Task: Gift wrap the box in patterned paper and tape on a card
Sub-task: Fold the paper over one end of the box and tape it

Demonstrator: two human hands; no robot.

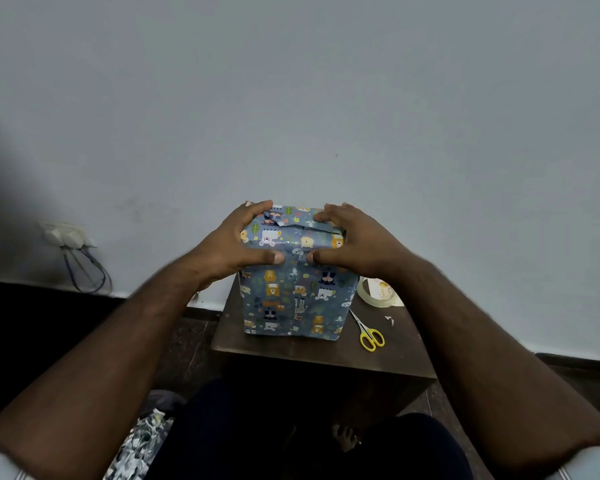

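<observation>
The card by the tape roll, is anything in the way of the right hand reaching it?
Nothing visible blocks it. The right hand rests on the wrapped box; the card lies just right of the box, partly under the tape roll.

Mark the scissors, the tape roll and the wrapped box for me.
scissors [371,336]: head view, on the yellow handles.
tape roll [368,295]: head view, on its near rim.
wrapped box [293,299]: head view, on the front face.
</observation>
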